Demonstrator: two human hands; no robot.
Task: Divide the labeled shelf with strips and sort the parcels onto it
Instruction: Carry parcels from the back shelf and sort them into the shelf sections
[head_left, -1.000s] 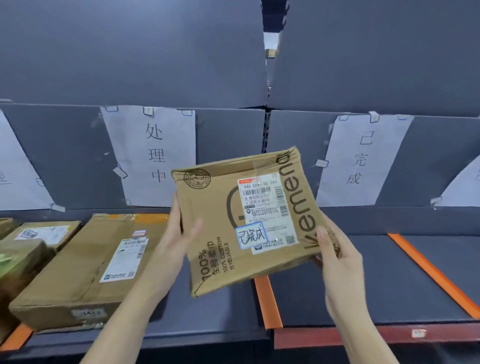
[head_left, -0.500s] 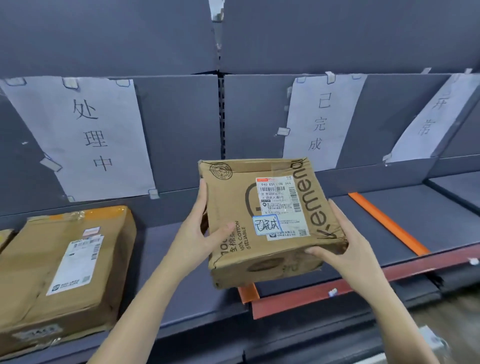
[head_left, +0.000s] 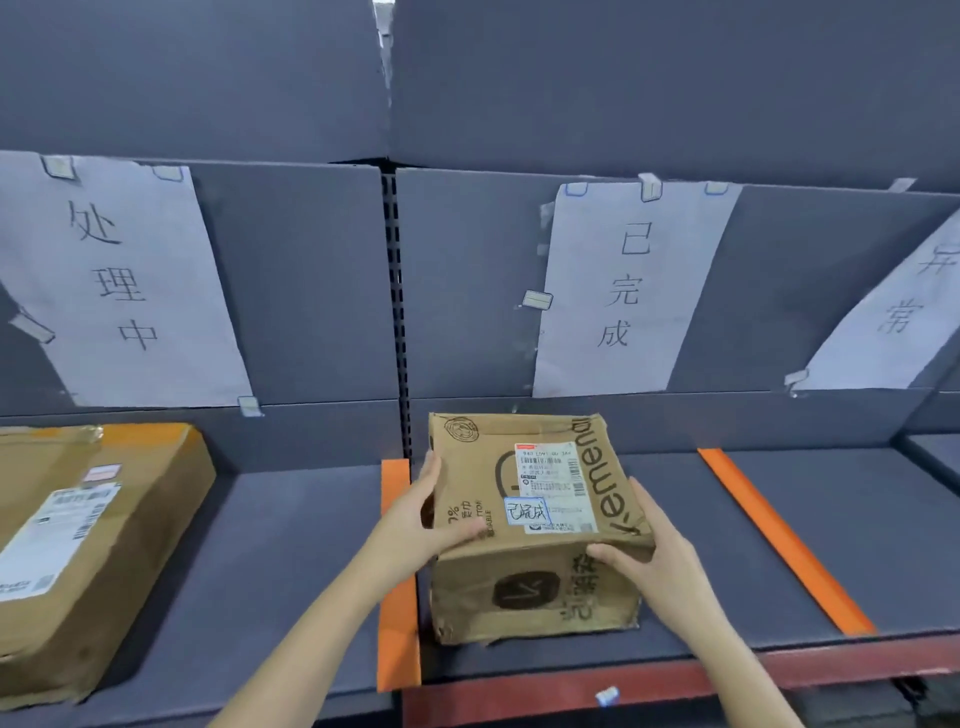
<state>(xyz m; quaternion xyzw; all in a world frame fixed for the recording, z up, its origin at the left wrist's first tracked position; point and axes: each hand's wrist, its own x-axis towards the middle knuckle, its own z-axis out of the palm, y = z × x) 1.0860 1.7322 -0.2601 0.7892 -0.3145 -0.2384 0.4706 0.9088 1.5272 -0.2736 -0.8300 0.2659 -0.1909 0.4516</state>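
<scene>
Sorting step in hand, strips already laid: cardboard parcel seemingly down on the grey shelf at lower centre of the frame, in the bay between the near orange strip and the far orange strip, directly under the paper sign 已完成 at centre right. Handwritten sticker on the parcel's top reading the same three characters, so bay and parcel matched. Left hand clasped on the parcel's left top edge, thumb over the lid and fingers wrapped down the side; right hand curled round the front right corner, thumb across the front face. Both grips closed on the box, neither released. Next move, as judged: loosen both hands, draw them back toward the bottom of the frame, perhaps after nudging the box deeper. Room for that: bare shelf behind the parcel up to the back panel, and wide bare shelf to its right before the far strip. Tighter on the left: parcel's left side just beside the near strip, not clearly over it. Front bottom edge close to the red shelf lip, with crumpled lower corners. Larger parcel at lower left under the sign 处理中, well apart. Third sign at right edge, only partly seen.
</scene>
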